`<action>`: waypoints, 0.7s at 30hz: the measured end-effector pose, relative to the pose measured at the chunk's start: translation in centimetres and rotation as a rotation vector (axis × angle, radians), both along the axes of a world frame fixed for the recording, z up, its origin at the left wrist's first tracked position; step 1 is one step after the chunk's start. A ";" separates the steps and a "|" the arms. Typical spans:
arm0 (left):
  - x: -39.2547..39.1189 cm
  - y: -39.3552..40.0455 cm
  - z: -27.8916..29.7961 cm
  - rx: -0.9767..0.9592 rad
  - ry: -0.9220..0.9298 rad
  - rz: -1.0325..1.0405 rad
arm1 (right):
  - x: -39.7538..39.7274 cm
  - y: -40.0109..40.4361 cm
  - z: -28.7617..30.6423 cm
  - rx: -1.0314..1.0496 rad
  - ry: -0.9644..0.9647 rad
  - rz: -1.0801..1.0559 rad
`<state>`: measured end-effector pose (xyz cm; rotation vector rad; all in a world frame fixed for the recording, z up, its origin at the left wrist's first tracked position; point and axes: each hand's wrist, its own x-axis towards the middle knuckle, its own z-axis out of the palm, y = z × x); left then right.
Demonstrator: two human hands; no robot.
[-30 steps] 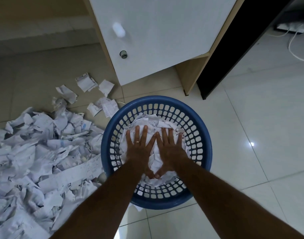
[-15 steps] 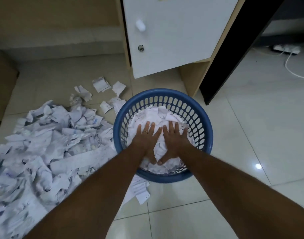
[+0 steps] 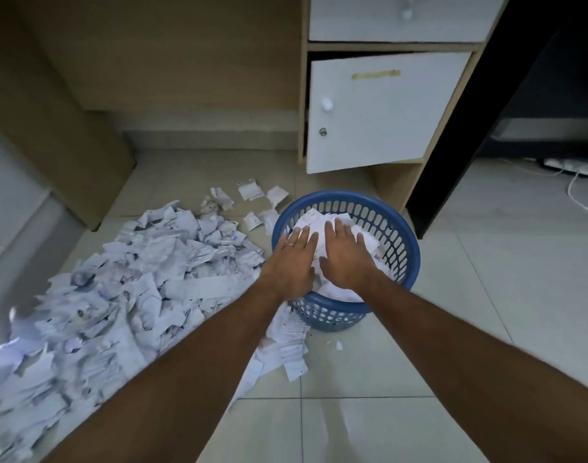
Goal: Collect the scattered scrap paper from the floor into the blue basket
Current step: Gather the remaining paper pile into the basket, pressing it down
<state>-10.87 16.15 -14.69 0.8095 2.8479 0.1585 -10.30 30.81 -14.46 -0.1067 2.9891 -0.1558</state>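
My left hand (image 3: 292,262) and right hand (image 3: 347,259) lie flat, fingers straight, side by side on the white scrap paper (image 3: 336,225) heaped in the blue basket (image 3: 407,259); neither grip closes on anything. The basket stands on the tiled floor (image 3: 486,295), in front of a cabinet with a white door (image 3: 382,111). A large pile of scrap paper (image 3: 125,282) spreads over the floor to the basket's left, with a few loose pieces (image 3: 250,189) farther off.
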 end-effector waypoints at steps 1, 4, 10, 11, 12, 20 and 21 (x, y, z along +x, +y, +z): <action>1.0 -1.0 0.4 0.040 0.016 0.026 | 0.5 -1.0 0.4 -0.034 0.057 0.013; 3.7 -5.3 0.2 0.146 0.054 0.128 | 2.3 -5.0 0.9 -0.119 0.190 0.078; 10.5 -17.2 -3.8 0.151 0.064 0.369 | 7.5 -15.6 -2.1 -0.249 0.208 0.278; 11.8 -19.2 -4.7 0.153 0.052 0.405 | 8.4 -17.2 -3.2 -0.274 0.186 0.311; 13.2 -21.4 -5.8 0.154 0.032 0.449 | 9.4 -18.9 -4.4 -0.300 0.163 0.339; 24.1 -38.1 -15.7 0.028 -0.250 0.945 | 15.3 -34.4 -15.5 -0.386 -0.216 0.530; 25.3 -40.0 -17.0 0.039 -0.293 1.003 | 15.8 -36.2 -16.8 -0.372 -0.253 0.530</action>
